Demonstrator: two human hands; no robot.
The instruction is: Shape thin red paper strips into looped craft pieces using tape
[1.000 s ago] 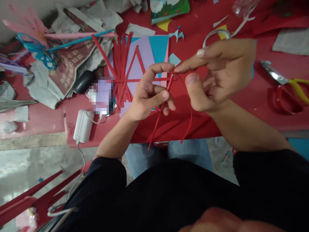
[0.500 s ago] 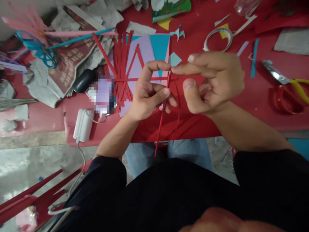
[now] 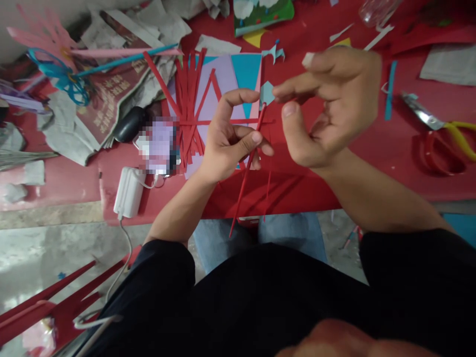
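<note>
And here you are at a craft table, home or small workshop, hard to say which! Look along that red table [image 3: 401, 171]: red strips [image 3: 184, 91] heaped over coloured sheets [image 3: 223, 67], scissors [image 3: 433, 120] out to your right, crumpled newspaper [image 3: 69, 136] spread at your left, a blue looped ornament [image 3: 59, 69] on its stem there, bare grey floor [image 3: 70, 245] below.

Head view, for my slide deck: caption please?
Left hand holds a thin red stick, right hand open beside it, at a red table.
</note>
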